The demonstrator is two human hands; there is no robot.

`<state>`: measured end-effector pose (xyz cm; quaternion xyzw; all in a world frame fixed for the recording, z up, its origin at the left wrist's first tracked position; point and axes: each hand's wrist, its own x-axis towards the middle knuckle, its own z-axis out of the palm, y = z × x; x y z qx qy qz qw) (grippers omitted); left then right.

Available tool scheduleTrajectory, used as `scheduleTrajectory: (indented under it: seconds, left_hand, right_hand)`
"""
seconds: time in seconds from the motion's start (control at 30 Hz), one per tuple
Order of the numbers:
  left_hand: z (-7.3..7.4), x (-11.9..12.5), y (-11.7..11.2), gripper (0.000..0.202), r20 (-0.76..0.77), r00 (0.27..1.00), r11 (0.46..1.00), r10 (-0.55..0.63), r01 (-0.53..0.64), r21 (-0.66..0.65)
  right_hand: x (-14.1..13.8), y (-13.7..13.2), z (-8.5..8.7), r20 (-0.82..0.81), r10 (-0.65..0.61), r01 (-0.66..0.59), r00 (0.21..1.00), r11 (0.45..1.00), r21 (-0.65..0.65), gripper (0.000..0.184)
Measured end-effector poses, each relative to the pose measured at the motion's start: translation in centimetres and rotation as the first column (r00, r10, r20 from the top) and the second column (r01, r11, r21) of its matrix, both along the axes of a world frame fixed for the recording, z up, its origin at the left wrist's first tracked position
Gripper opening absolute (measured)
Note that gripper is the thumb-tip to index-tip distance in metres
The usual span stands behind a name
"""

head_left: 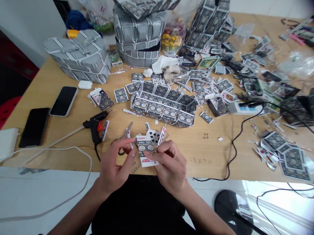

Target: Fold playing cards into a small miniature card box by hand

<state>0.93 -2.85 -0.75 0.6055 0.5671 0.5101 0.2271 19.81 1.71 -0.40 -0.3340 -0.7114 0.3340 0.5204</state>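
Note:
Between thumb and fingers, my right hand [171, 166] pinches a folded playing card [145, 146], its patterned back upward and white ends showing. Just left of that card is my left hand [116, 167], index finger and thumb apart, with nothing seen between them. Scissors [127, 130] lie beyond the left fingers, their handles partly hidden. Loose card pieces [154, 136], one with black spades, rest on the table behind the folded card. A little farther back stands a long open box woven from playing cards [163, 108].
A glue gun [95, 126] and two phones [64, 101] lie at the left. Large folded-card baskets [139, 30] stand at the back. Card scraps [287, 152] and a power strip [244, 108] with black cables [234, 145] occupy the right.

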Motion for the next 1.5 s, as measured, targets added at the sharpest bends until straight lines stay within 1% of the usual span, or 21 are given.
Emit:
scheduleTrajectory:
  seconds: [0.07, 0.13, 0.2, 0.27, 0.4, 0.47, 0.53, 0.63, 0.67, 0.73, 0.8, 0.9, 0.97, 1.03, 1.1, 1.17, 1.23, 1.33, 1.5]
  left_hand:
    - [0.1, 0.1, -0.2, 0.036, 0.109, 0.991, 0.997, -0.073, 0.077, -0.026]
    - [0.3, 0.2, -0.2, 0.027, 0.203, 0.973, 0.988, -0.113, 0.132, -0.083]
    - [0.6, 0.3, 0.0, 0.020, 0.294, 0.949, 0.977, -0.115, 0.162, -0.140]
    - [0.9, 0.4, 0.3, 0.017, 0.354, 0.931, 0.972, -0.092, 0.161, -0.171]
    - [1.0, 0.3, 0.6, 0.017, 0.369, 0.928, 0.976, -0.042, 0.117, -0.181]
    - [1.1, 0.2, 0.7, 0.017, 0.370, 0.928, 0.977, -0.034, 0.108, -0.182]
    - [1.1, 0.1, 0.8, 0.017, 0.368, 0.929, 0.976, -0.035, 0.110, -0.187]
    - [1.1, 0.0, 0.9, 0.018, 0.330, 0.942, 0.976, -0.054, 0.120, -0.183]
    - [1.2, -0.1, 1.0, 0.018, 0.309, 0.949, 0.976, -0.066, 0.125, -0.176]
    - [1.1, -0.2, 0.9, 0.018, 0.264, 0.961, 0.977, -0.088, 0.135, -0.163]
    - [1.0, -0.4, 0.9, 0.018, 0.224, 0.968, 0.977, -0.110, 0.147, -0.155]
    - [0.9, -0.5, 0.7, 0.018, 0.200, 0.971, 0.973, -0.130, 0.164, -0.163]
    - [0.9, -0.4, 0.7, 0.018, 0.203, 0.971, 0.972, -0.130, 0.165, -0.165]
    - [1.1, -0.3, 0.9, 0.016, 0.205, 0.971, 0.975, -0.121, 0.155, -0.159]
    - [1.4, -0.2, 1.0, 0.015, 0.212, 0.972, 0.978, -0.102, 0.137, -0.158]
    - [1.6, -0.2, 1.1, 0.013, 0.240, 0.968, 0.977, -0.066, 0.112, -0.183]
    - [1.6, -0.1, 1.2, 0.010, 0.288, 0.957, 0.966, -0.024, 0.096, -0.238]
    - [1.4, 0.1, 1.1, 0.006, 0.374, 0.927, 0.940, 0.020, 0.109, -0.322]
    - [1.2, 0.4, 1.3, 0.004, 0.443, 0.894, 0.921, 0.064, 0.119, -0.372]
  right_hand:
    - [0.0, -0.2, -0.2, 0.034, 0.013, -0.015, 0.999, 0.997, 0.079, 0.031]
    - [0.1, -0.3, -0.4, 0.059, 0.025, -0.032, 0.998, 0.993, 0.115, 0.032]
    - [0.1, -0.3, -0.6, 0.074, 0.038, -0.046, 0.997, 0.993, 0.113, 0.033]
    - [0.2, -0.1, -0.6, 0.084, 0.059, -0.066, 0.995, 0.995, 0.075, 0.036]
    - [0.4, 0.4, -0.5, 0.095, 0.108, -0.103, 0.990, 0.993, -0.051, 0.034]
    - [0.6, 0.6, -0.6, 0.082, 0.162, -0.152, 0.983, 0.981, -0.116, 0.035]
    - [0.9, 0.8, -0.7, 0.053, 0.240, -0.229, 0.969, 0.959, -0.165, 0.038]
    - [1.5, 1.1, -0.5, 0.040, 0.354, -0.339, 0.934, 0.918, -0.206, 0.034]
    - [1.6, 1.2, -0.3, 0.053, 0.389, -0.370, 0.920, 0.903, -0.218, 0.035]
    - [1.9, 1.4, 0.1, 0.073, 0.439, -0.410, 0.895, 0.878, -0.248, 0.046]
    - [1.9, 1.5, 0.4, 0.045, 0.416, -0.386, 0.908, 0.874, -0.295, 0.049]
    - [1.7, 1.5, 0.4, -0.038, 0.303, -0.296, 0.952, 0.883, -0.364, 0.039]
    - [1.4, 1.5, 0.3, -0.031, 0.273, -0.265, 0.962, 0.894, -0.362, 0.032]
    - [1.4, 1.6, 0.4, 0.012, 0.283, -0.263, 0.959, 0.906, -0.332, 0.025]
    - [1.5, 1.8, 0.5, 0.049, 0.333, -0.304, 0.942, 0.904, -0.302, 0.022]
    - [1.7, 2.0, 0.6, 0.072, 0.397, -0.365, 0.915, 0.891, -0.272, 0.029]
    - [1.9, 2.0, 0.4, 0.092, 0.427, -0.396, 0.899, 0.886, -0.240, 0.033]
    - [2.0, 1.9, -0.1, 0.066, 0.405, -0.384, 0.912, 0.898, -0.214, 0.028]
    - [1.8, 1.7, -0.5, 0.021, 0.380, -0.370, 0.925, 0.909, -0.191, 0.029]
